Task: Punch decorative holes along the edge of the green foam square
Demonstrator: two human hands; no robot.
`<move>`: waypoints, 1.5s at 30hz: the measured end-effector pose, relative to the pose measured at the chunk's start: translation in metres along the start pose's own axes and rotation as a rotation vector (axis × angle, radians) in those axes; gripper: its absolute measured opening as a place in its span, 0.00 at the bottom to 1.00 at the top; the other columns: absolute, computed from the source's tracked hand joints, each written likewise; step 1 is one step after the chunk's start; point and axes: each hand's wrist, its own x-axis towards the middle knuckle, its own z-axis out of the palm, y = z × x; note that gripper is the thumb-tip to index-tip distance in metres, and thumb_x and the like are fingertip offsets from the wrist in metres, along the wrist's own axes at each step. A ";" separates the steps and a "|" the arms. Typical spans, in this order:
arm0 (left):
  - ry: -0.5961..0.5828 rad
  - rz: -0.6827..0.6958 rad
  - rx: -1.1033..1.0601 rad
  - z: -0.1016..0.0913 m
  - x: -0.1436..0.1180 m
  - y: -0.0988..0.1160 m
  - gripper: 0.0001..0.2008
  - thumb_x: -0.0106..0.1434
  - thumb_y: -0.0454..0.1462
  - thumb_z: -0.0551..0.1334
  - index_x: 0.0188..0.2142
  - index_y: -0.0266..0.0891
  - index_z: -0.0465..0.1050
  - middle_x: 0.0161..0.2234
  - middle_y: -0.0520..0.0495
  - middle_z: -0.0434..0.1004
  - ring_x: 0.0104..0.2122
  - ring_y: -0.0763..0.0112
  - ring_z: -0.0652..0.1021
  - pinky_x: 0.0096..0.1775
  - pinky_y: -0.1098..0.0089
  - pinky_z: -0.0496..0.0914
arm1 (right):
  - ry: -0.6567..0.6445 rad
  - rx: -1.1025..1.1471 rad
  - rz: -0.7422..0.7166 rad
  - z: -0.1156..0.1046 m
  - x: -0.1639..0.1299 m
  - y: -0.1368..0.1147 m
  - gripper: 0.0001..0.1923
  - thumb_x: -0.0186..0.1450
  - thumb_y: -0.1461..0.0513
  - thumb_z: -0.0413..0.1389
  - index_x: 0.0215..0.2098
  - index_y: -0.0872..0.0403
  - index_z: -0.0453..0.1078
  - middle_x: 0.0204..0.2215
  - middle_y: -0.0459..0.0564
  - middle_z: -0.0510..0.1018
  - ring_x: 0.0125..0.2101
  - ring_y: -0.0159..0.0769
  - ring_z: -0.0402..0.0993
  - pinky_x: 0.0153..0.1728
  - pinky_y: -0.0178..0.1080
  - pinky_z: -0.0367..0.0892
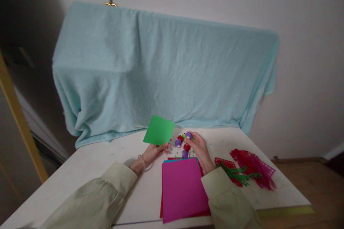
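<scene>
"While my left hand [153, 151] pinches the green paper [159, 130] above the table [88, 166], what could go wrong?"

"Squeezing hard could bend it."

"My right hand [200, 146]?"

"Touching a purple thing [189, 135]. I can't tell if the fingers grip."

"Around?"

"Paper pile [184, 189], blue cloth [174, 68], pale wall [309, 43]."

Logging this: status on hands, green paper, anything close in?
Left hand holding green paper square. Right hand at purple craft punch, grip unclear. Other punches, colored paper stack nearby.
</scene>
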 end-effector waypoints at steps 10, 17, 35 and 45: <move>-0.010 0.023 0.189 0.000 -0.001 0.000 0.19 0.58 0.45 0.64 0.42 0.33 0.74 0.43 0.38 0.75 0.34 0.67 0.74 0.40 0.65 0.69 | -0.120 -0.063 0.016 0.006 -0.002 -0.002 0.20 0.54 0.56 0.64 0.43 0.53 0.69 0.38 0.51 0.77 0.32 0.36 0.76 0.33 0.37 0.70; -0.027 0.015 0.216 0.000 -0.002 0.002 0.18 0.58 0.48 0.63 0.40 0.34 0.75 0.42 0.40 0.76 0.35 0.65 0.75 0.43 0.64 0.68 | -0.173 -0.069 0.035 0.006 -0.003 -0.002 0.21 0.53 0.56 0.64 0.44 0.52 0.69 0.39 0.51 0.78 0.31 0.35 0.76 0.33 0.36 0.70; -0.034 -0.020 0.081 0.011 -0.002 0.011 0.23 0.60 0.52 0.60 0.40 0.32 0.74 0.19 0.55 0.60 0.21 0.77 0.63 0.33 0.69 0.67 | -0.183 -0.066 0.040 0.007 -0.006 -0.007 0.23 0.54 0.56 0.64 0.47 0.52 0.69 0.42 0.51 0.76 0.34 0.35 0.74 0.31 0.34 0.69; -0.043 0.019 0.120 0.008 0.000 0.007 0.22 0.61 0.50 0.59 0.39 0.31 0.74 0.21 0.53 0.64 0.20 0.78 0.62 0.29 0.73 0.63 | -0.224 -0.021 0.056 0.009 -0.010 -0.014 0.22 0.56 0.55 0.62 0.47 0.52 0.69 0.38 0.50 0.78 0.32 0.35 0.75 0.32 0.36 0.70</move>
